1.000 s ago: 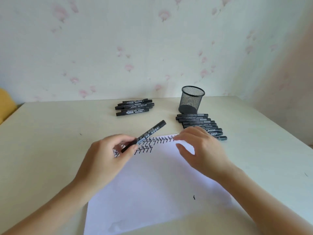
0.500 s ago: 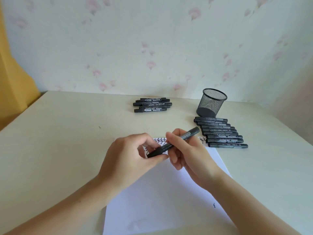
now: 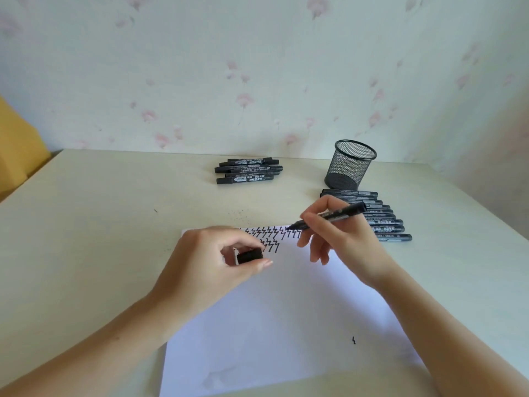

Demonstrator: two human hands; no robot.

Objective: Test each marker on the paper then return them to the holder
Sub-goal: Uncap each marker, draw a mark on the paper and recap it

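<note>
**Uncapped marker at the paper, holder still empty**

My right hand (image 3: 340,242) grips an uncapped black marker (image 3: 332,216) in a writing hold, tip down at the right end of the top zigzag row (image 3: 274,232) near the far edge of the white paper (image 3: 286,325). My left hand (image 3: 211,265) pinches the marker's cap (image 3: 249,256) between thumb and fingers, just above the paper's far-left part.

Progress, judging from the layout: two rows of zigzag test marks sit at the paper's far edge, the second row short, plus one stray mark (image 3: 354,340) near the right near corner. So plenty of markers look tested. A row of markers (image 3: 383,222) lies on the counter (image 3: 100,224) right of the paper, just in front of the mesh holder (image 3: 349,164). A smaller pile of markers (image 3: 247,170) lies farther back, left of the holder. Can't tell which group is tested.

The holder looks empty through the mesh, so the whole return step is left. Next: make this marker's mark, recap it.
</note>
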